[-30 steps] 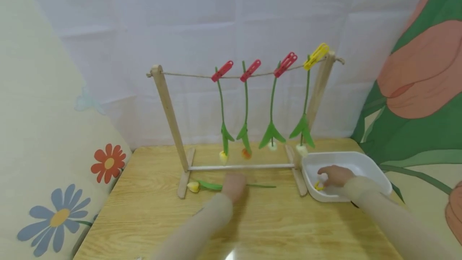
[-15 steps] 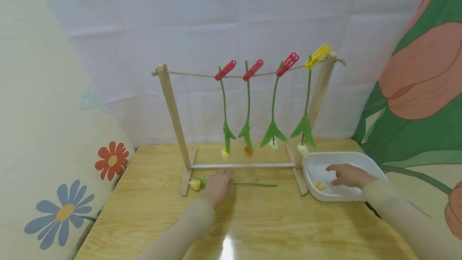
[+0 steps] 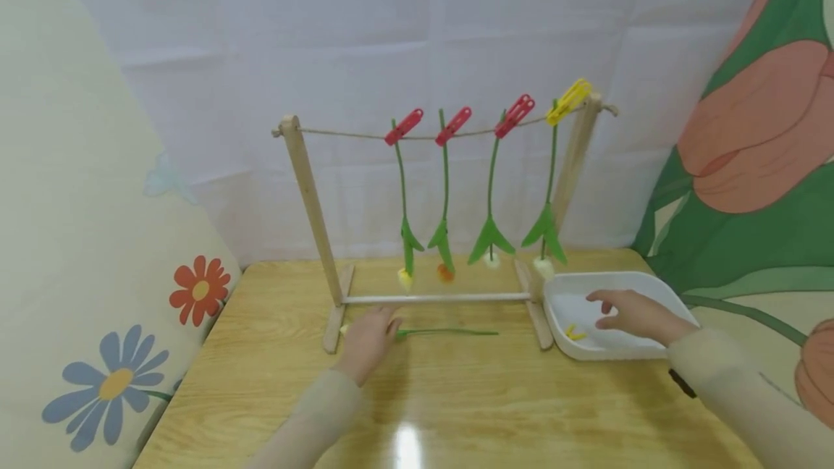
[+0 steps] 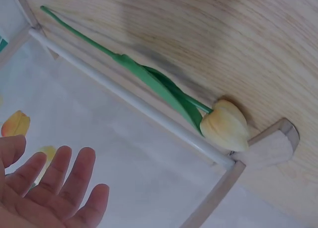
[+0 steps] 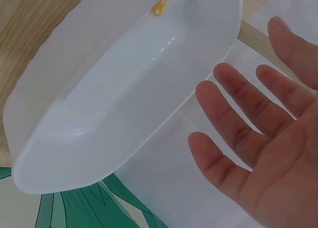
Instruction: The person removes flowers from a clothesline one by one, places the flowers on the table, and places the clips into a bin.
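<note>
My left hand (image 3: 368, 342) hovers over a pale yellow artificial tulip (image 4: 223, 126) lying on the table, and in the head view it covers most of the blossom. The tulip's green stem (image 3: 449, 331) runs to the right along the front of the rack. In the left wrist view the fingers are spread and hold nothing. Over a white plastic basin (image 3: 658, 282) is my right hand (image 3: 635, 315), its fingers loosely bent with nothing between them. A yellow clothespin (image 3: 573, 334) lies in the basin's left part, left of this hand.
A wooden rack (image 3: 306, 201) carries a twine line (image 3: 342, 134). Several tulips hang upside down from it, three by red clothespins (image 3: 454, 126) and one by a yellow clothespin (image 3: 568, 102). A white rod (image 3: 436, 299) joins the rack's feet. White cloth (image 3: 326, 42) hangs behind.
My left hand has moved left along the tulip, from the stem toward the blossom, uncovering the stem. The right hand has drawn back right, away from the yellow clothespin in the basin.
</note>
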Demonstrator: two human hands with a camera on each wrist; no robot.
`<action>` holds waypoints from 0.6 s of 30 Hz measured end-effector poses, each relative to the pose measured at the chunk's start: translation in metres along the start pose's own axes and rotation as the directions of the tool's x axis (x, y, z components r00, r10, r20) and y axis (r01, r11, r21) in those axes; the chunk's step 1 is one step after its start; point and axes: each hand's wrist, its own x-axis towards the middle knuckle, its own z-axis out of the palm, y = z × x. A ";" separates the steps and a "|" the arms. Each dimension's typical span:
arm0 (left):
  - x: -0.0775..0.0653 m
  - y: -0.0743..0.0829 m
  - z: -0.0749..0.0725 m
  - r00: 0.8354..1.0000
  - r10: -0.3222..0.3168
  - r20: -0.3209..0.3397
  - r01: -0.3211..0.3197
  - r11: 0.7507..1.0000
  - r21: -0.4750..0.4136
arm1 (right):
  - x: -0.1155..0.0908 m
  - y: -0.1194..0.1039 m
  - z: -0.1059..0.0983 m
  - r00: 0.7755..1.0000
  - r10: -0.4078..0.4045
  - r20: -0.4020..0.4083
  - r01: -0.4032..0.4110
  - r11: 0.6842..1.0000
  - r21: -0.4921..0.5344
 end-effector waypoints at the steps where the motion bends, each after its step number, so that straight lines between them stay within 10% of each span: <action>1: 0.000 -0.001 -0.002 1.000 -0.003 0.003 0.003 1.000 0.003 | 0.000 -0.001 0.000 1.000 0.001 -0.004 -0.001 1.000 0.003; 18: -0.003 -0.004 -0.027 0.999 -0.034 0.019 0.034 0.999 -0.023 | -0.012 -0.015 -0.006 0.995 -0.024 -0.094 0.027 0.999 0.039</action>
